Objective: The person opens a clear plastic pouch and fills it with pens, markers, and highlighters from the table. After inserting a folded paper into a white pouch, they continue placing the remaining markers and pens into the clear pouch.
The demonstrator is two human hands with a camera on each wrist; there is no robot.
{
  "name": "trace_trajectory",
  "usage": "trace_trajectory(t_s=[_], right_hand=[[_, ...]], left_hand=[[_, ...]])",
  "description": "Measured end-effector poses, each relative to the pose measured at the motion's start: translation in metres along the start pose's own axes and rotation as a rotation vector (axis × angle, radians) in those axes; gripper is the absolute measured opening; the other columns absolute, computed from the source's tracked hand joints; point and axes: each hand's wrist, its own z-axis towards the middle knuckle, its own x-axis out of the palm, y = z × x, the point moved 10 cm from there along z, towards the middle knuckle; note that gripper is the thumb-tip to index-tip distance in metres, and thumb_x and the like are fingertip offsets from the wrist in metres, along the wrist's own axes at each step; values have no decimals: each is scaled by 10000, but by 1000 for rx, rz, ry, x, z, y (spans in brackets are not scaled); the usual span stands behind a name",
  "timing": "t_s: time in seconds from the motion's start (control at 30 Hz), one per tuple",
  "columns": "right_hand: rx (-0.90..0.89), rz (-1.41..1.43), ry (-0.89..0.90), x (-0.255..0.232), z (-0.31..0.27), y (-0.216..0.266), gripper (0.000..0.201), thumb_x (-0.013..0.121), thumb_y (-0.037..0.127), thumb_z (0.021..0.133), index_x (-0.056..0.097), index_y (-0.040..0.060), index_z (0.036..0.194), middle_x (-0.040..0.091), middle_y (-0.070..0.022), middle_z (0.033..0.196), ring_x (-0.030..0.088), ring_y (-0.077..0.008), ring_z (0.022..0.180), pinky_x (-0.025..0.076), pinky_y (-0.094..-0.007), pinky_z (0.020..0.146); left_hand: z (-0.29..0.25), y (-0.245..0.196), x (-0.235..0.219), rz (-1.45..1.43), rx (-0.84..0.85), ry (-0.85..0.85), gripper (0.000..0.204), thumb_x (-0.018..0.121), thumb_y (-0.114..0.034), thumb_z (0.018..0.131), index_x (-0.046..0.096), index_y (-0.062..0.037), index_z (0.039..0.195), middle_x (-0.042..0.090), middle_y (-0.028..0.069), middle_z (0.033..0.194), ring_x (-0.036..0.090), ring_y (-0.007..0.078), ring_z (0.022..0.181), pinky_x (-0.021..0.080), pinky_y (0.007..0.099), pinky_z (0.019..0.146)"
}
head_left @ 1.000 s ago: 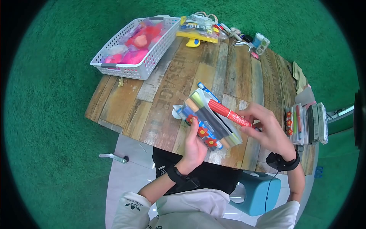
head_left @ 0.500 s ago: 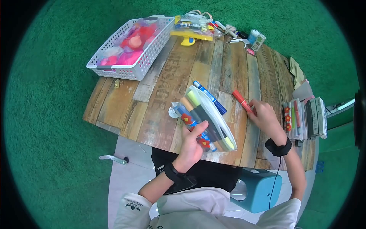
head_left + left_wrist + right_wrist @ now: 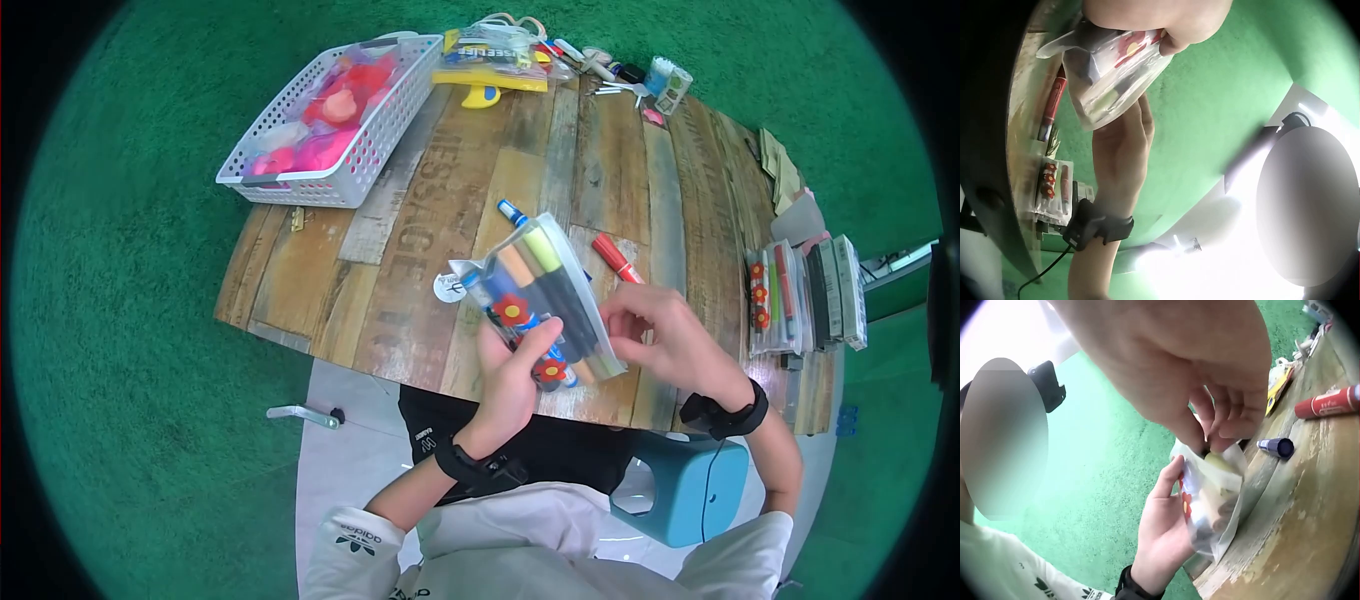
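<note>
My left hand holds a clear pouch of several markers, with its thumb across the front. Red flowers decorate the pouch side, and orange, yellow-green and dark markers show through the plastic. At the pouch's right edge is my right hand. In the right wrist view its curled thumb and fingers pinch the dark end of a yellow-green marker at the pouch mouth. A red marker lies on the table just beyond the right hand. Partly hidden behind the pouch is a blue marker.
A white basket of pink and red packets stands at the far left. Beside it lies a yellow-edged plastic bag. Small items and a cotton swab tub line the far edge. More packed pouches stand at the right edge.
The right hand has put the red marker down on the table, let it go and come back to the pouch. The left hand keeps holding the pouch, now turned slightly.
</note>
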Motion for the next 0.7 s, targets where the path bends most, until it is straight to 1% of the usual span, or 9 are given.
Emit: trace_trajectory(t_s=[0.07,0.13,0.27,0.33,0.47,0.53,0.57,0.63,0.7], right_hand=[[4,-15,69,8,1,-2,186,658,9,765,617,-13,945,566,-97,755,567,-197,677,470,-314,621],[-3,-51,116,20,-1,-7,230,671,37,757,623,-15,977,571,-110,840,566,-206,748,471,-319,652],[-47,14,76,22,-2,-7,274,682,65,751,626,-20,1005,575,-125,921,552,-221,788,469,-310,677],[-28,12,113,27,-3,-10,327,683,98,755,612,-20,1052,578,-129,957,555,-242,795,473,-311,681],[-101,36,125,31,-6,-12,387,659,131,772,567,-28,1113,583,-160,957,569,-291,828,482,-344,711],[-253,-107,92,29,-10,-5,429,631,146,784,520,-33,1157,577,-204,949,577,-332,861,486,-389,733],[-253,-109,91,29,-10,-4,429,631,146,784,520,-33,1157,577,-204,949,577,-332,861,486,-389,733],[-141,-74,182,35,-11,-13,415,607,142,781,510,-37,1142,578,-231,909,572,-378,849,473,-419,764],[-131,-3,164,36,-12,-10,387,594,138,785,513,-34,1122,576,-208,870,585,-345,819,473,-400,752]], left_hand=[[-2,-1,1,40,24,20,325,656,-34,853,507,-8,1141,615,61,1045,618,112,914,500,270,812],[-4,-5,8,223,106,77,364,660,-2,830,501,-17,1157,615,54,1041,612,104,910,498,264,809],[-5,-8,10,282,148,107,360,692,-27,826,506,1,1134,616,60,1020,602,89,896,498,248,790],[-8,-4,8,380,127,118,377,712,-37,812,510,-2,1128,618,56,1002,608,86,864,507,240,752],[-9,-3,6,342,110,123,382,722,-36,803,513,-2,1121,622,51,973,610,83,835,512,235,719],[-9,1,5,368,63,139,373,724,-31,800,520,-1,1111,629,49,956,611,82,824,514,234,709],[-9,1,5,367,64,139,373,724,-31,800,520,-1,1111,629,49,956,611,82,824,514,234,709],[-9,2,4,363,62,137,354,719,-32,804,528,1,1101,633,47,943,613,81,818,513,238,714],[-8,1,5,319,82,126,341,708,-33,813,530,-3,1101,633,46,942,613,79,810,511,239,716]])
